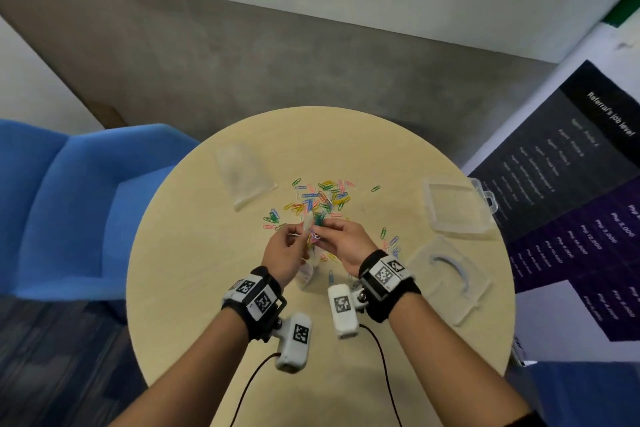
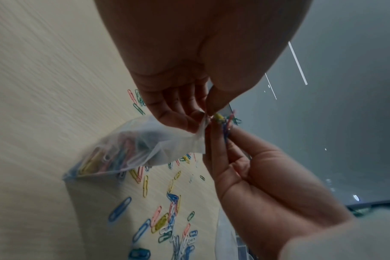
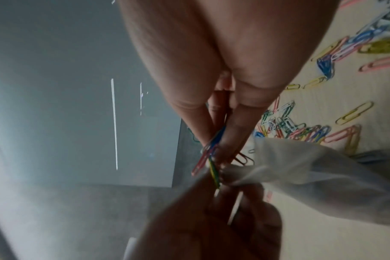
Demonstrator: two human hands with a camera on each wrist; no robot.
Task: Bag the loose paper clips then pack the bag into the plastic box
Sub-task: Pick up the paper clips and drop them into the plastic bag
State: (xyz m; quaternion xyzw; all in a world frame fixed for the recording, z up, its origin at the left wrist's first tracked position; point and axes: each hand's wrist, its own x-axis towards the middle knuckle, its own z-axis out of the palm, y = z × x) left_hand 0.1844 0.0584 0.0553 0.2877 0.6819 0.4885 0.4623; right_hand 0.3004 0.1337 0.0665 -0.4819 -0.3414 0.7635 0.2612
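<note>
A small clear bag (image 2: 127, 149) partly filled with coloured paper clips hangs over the round table (image 1: 214, 288). My left hand (image 2: 203, 114) pinches the bag's rim between thumb and fingers. My right hand (image 2: 225, 133) pinches a small bunch of clips (image 3: 208, 154) right at the bag's mouth. In the head view, the left hand (image 1: 296, 236) and right hand (image 1: 320, 230) meet at the bag (image 1: 308, 243) in the table's middle. More loose clips (image 1: 322, 198) lie scattered just beyond the hands. The clear plastic box (image 1: 457, 208) lies open at the right.
A second clear bag (image 1: 242, 177) lies at the table's far left. A clear plastic piece with a curved mark (image 1: 450, 274) lies near the right edge, below the box. A blue armchair (image 1: 69, 204) stands left of the table. A dark banner (image 1: 571, 191) is at the right.
</note>
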